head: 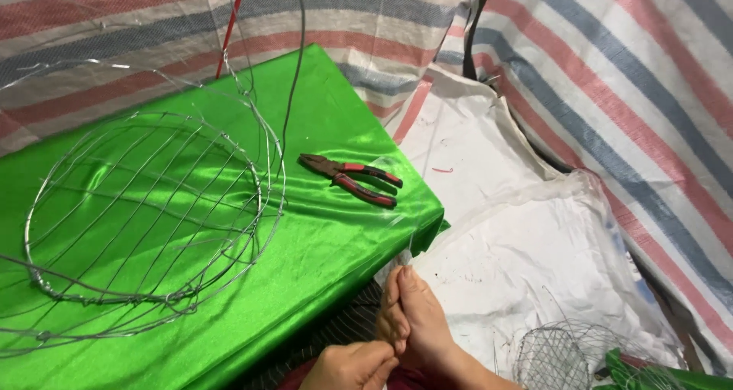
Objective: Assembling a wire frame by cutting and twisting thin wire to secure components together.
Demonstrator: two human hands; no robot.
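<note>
At six o'clock I have both hands together: my right hand (418, 321) pinches a thin wire (407, 254) between its fingertips, my left hand (353, 365) closes just below, touching it. The wire looks light, springy and sharp-ended, so I judge a grip near the tip best. The wire basket frame (145, 214) lies at nine o'clock on the green surface (328, 237), pliers (351, 179) near centre.
</note>
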